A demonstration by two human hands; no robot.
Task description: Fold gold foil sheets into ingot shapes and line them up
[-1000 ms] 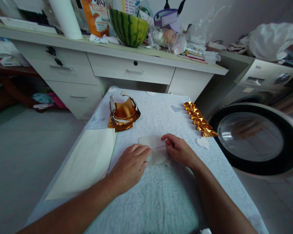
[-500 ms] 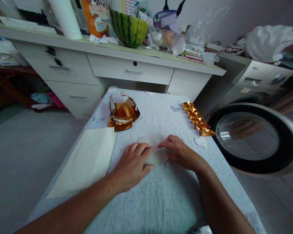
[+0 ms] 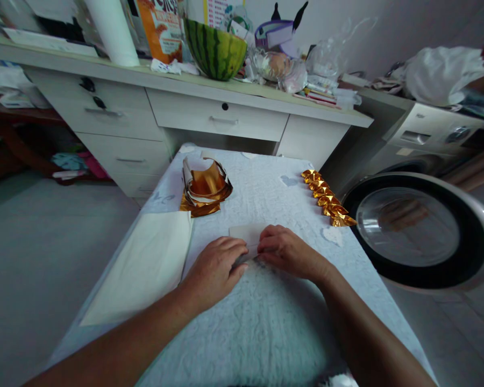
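Observation:
A small pale sheet of paper [image 3: 246, 233] lies on the cloth-covered table, its near edge lifted and folding up. My left hand [image 3: 218, 263] grips that near edge at its left end, thumb below and fingers on top. At the other end my right hand [image 3: 286, 250] has its fingers curled over the same edge. Left of my hands rests a larger stack of cream paper [image 3: 145, 263]. Beyond it sits a curled pile of gold foil paper [image 3: 205, 188]. A row of folded gold foil pieces [image 3: 325, 198] runs along the table's right side.
Behind the table stands a white desk [image 3: 221, 115] with drawers. On it are a cut watermelon [image 3: 215, 51], an orange packet [image 3: 161, 29], a white roll [image 3: 112, 32] and plastic bags. A washing machine's round door [image 3: 415, 228] hangs open close to the table's right edge.
Both hands have gone from lying over the flat paper to gripping its near edge, which is now raised and folding. My right fingers have curled in.

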